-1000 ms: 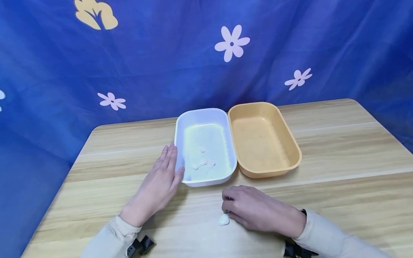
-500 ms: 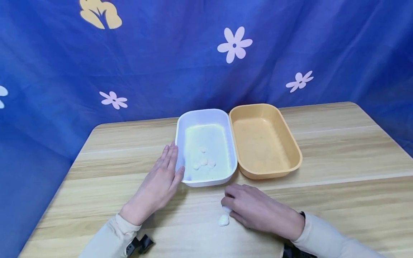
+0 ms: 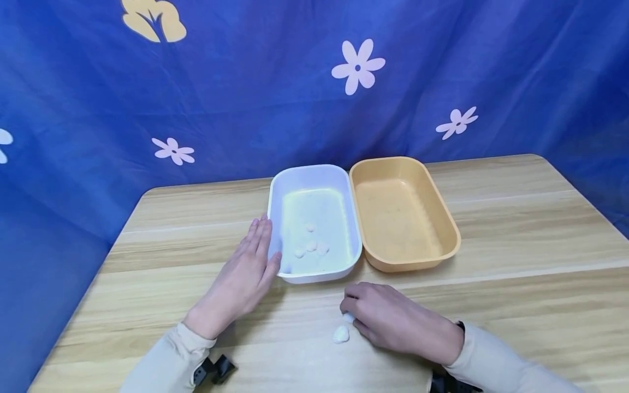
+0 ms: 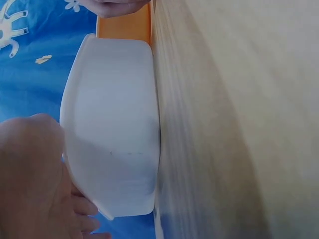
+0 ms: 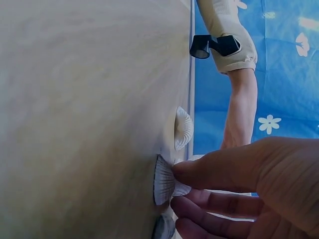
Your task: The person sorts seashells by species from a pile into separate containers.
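Observation:
My left hand (image 3: 241,278) lies with straight fingers along the left side of a white basin (image 3: 315,279), thumb at its near rim. Several small pale shells (image 3: 312,246) rest on the basin's floor. In front of the basins, my right hand (image 3: 388,316) curls its thumb and fingers around a white ribbed seashell (image 3: 348,317), which they partly cover. Another white shell (image 3: 341,334) lies on the table just nearer to me. The right wrist view shows a ribbed shell (image 5: 163,180) at the thumb tip, a shell (image 5: 184,128) farther off and a darker shell (image 5: 164,227) below.
An orange basin (image 3: 454,248) stands against the white one's right side. Both sit toward the back of the wooden table (image 3: 530,229). Behind it hangs a blue curtain (image 3: 275,98) with flower prints. A black wrist camera (image 3: 214,370) sits beneath the left sleeve.
The right fingers have shifted slightly, and a shell beneath them has come into sight beside the one on the table. The left hand stays at the white basin.

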Motion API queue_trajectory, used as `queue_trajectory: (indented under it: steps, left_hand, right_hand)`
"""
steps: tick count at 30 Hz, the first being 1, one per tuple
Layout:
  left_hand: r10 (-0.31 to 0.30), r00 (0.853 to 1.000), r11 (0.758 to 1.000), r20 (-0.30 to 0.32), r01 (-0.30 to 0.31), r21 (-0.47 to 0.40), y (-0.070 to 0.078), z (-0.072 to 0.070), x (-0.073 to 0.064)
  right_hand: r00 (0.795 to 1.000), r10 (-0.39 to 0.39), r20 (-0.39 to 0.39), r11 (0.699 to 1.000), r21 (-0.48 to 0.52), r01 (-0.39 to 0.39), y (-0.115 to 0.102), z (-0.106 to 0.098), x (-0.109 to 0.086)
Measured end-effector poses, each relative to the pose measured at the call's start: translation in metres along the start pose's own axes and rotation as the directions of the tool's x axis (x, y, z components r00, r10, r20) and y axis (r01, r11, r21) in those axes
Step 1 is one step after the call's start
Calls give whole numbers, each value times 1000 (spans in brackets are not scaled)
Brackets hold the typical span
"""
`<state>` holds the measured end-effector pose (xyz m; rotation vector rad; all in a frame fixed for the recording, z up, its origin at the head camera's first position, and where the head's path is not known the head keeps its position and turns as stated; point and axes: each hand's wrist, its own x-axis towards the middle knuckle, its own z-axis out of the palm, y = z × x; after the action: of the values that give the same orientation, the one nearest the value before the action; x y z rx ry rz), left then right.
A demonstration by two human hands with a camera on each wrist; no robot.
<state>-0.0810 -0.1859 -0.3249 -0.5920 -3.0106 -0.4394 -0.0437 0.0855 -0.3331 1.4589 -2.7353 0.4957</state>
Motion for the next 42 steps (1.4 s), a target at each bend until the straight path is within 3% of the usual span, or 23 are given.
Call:
queue_trajectory:
  steps: [8,17,26,38,42]
  left_hand:
    - [3,1000,1000,-15,-3,-3,-1,1,-1]
    - [13,999,1000,-47,-14,-6,-3,3,-1]
    - [19,999,1000,-48,-19,-6,-2,3,-1]
    - [20,999,1000,-44,-20,1,-2,2,2]
    - [9,999,1000,-37,-9,2,-2,2,0]
  right_hand:
    - [1000,-13,-5,999,44,13,0,3,0]
    - [1000,30,2,997,65,-30,-1,3,1]
    - [999,27,-35,997,75,-24,0,4,-1]
    - [999,49,23,984,173,-52,1,-1,-2]
    - [998,37,48,986,161,-44,0,-2,-1]
